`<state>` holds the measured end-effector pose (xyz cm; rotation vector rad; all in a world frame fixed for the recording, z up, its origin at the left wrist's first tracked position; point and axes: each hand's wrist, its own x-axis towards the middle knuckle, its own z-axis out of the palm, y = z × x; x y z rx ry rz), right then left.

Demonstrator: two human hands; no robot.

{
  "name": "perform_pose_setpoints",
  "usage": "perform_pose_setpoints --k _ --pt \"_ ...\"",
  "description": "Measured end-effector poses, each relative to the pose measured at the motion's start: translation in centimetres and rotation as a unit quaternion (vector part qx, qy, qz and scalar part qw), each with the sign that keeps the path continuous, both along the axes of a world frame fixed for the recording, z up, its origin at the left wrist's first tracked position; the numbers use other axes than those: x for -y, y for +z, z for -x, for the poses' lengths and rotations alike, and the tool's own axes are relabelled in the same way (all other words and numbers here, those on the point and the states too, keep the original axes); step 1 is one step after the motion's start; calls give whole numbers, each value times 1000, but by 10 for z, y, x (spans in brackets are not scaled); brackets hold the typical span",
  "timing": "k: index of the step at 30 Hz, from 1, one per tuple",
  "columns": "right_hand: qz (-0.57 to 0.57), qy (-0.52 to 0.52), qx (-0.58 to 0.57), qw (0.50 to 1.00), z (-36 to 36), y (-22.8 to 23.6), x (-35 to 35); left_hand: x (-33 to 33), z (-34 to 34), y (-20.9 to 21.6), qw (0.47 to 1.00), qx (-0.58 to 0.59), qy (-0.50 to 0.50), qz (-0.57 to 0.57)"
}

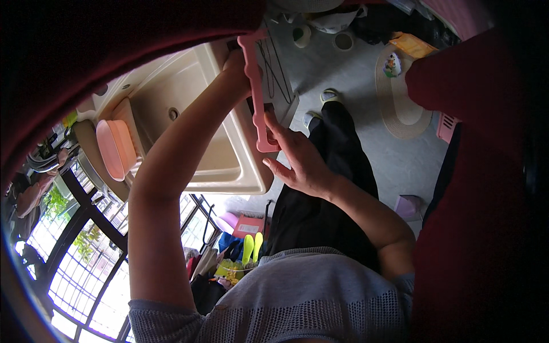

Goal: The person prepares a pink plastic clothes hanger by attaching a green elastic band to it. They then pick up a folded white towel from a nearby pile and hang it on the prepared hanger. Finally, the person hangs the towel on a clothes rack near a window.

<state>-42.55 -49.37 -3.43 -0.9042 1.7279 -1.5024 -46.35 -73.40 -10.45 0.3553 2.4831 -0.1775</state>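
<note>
Frame (255, 86), pink and wavy-edged, is beside the cream sink (246, 151). My right hand (300, 163) is half open, thumb spread, fingers at its near end; left hand (235, 62) at far end, can't tell grip. Grey floor (357, 80), barred window (86, 257).

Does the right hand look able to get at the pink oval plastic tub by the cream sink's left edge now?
Probably not directly: the bare left forearm crosses the sink between the right hand and the tub, and that hand is at a pink wavy-edged plastic frame.
</note>
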Motion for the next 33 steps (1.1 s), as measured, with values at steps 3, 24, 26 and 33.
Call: perform_pose_setpoints --k 3,24,26,33 --pt "2 -8 39 999 8 -4 0 -1 -1 0 984 -79 79 -138" --pt "41 -91 264 959 8 -41 13 -41 36 2 154 43 884 -438" --pt "9 -95 283 954 2 -38 18 -37 31 -7 214 37 862 -459" --pt "39 -100 102 989 -9 -47 17 -48 42 10 213 14 878 -428"
